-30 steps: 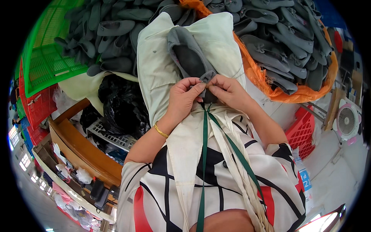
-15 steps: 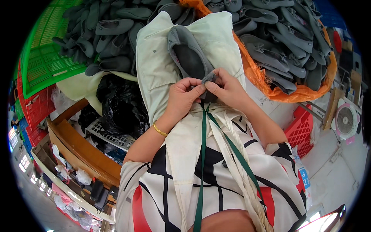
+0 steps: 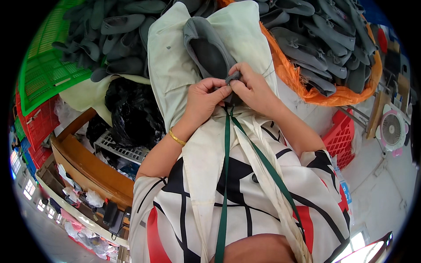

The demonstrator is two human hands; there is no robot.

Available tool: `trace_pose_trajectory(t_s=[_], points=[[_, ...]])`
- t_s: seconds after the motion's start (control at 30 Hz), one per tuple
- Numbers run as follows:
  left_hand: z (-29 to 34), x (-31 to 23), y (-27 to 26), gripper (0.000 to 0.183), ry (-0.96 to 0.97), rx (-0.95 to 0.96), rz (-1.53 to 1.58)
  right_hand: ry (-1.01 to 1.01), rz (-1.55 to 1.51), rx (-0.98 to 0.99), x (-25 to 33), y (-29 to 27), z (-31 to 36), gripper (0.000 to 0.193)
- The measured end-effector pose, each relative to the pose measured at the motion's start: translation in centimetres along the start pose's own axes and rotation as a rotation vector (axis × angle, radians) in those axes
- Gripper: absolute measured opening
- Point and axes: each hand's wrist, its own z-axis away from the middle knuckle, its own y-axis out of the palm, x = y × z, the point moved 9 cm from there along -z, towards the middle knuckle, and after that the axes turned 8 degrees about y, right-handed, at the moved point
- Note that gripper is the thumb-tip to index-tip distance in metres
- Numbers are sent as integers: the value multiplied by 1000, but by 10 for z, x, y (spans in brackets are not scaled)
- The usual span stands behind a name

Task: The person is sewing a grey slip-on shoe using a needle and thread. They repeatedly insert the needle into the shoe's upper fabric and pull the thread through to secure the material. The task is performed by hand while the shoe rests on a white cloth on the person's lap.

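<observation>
A dark grey cloth slip-on shoe (image 3: 211,55) lies on the pale cloth (image 3: 169,65) over my lap, its opening facing up. My left hand (image 3: 206,98) pinches the near end of the shoe between thumb and fingertips. My right hand (image 3: 252,90) is closed beside it, thumb and bent index finger gripping a small grey fabric piece (image 3: 233,78) at that same end. Both sets of fingertips almost meet. A thin dark thread shows on the cloth beyond my right hand. Whether the fingers hold a needle cannot be made out.
Many grey shoes (image 3: 120,41) are heaped at the far left beside a green plastic crate (image 3: 55,87). An orange sack (image 3: 351,100) at the right holds more. A black plastic bag (image 3: 131,114) and a wooden bench (image 3: 90,162) are left; a fan (image 3: 391,127) stands right.
My right index finger has lifted and bent over the fabric piece, and the fingertips have shifted slightly. Shoe, lap and hands sit a little higher and further left in view.
</observation>
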Motion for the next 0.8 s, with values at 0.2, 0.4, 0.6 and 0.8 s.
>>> trace_pose_trajectory(t_s=[0.2,0.4,0.6,0.8], points=[[0,2,2,16,3,35,-53,172,-181,261,-11,11,-4,27],[3,-4,4,13,4,61,-89,-210,225,72,22,-33,-28,29],[4,-24,-1,12,-40,44,-63,-526,674,92,35,-2,-33,19],[0,-55,-32,13,76,2,-222,-238,-38,104,3,27,-30,11]])
